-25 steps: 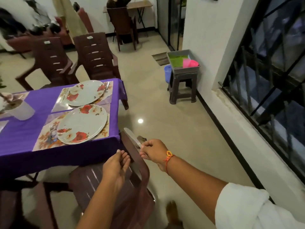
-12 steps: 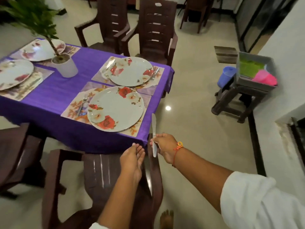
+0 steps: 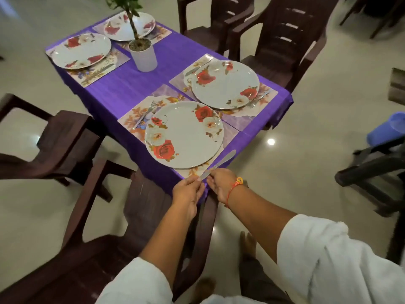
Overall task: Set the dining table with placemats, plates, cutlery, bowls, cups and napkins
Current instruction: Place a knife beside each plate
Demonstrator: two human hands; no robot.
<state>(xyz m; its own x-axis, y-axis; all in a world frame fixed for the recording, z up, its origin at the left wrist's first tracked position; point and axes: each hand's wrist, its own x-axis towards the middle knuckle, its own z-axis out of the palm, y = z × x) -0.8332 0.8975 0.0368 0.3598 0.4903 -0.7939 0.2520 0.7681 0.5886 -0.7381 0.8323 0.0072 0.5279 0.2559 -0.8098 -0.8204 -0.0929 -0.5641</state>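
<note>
We are pinching the knife point(image 3: 221, 161) by its handle with our left hand point(image 3: 189, 190) and right hand point(image 3: 219, 183). It is looking thin, stiff, light and slippery, so we are thinking the handle is the safe end. Its blade is pointing away from our 2 hands, just beside the plate point(image 3: 184, 133). A smooth purple cloth is covering the bench point(image 3: 122, 88), and a chair point(image 3: 142, 207) is sitting under our hands.

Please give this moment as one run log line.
phase: laying knife | left hand, right hand: pinch knife | knife: beside near plate | fork: other side

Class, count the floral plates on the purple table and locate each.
4. Near plate closest to camera; second plate just beyond it; third plate and fourth plate at the far end. None seems hidden.
</note>
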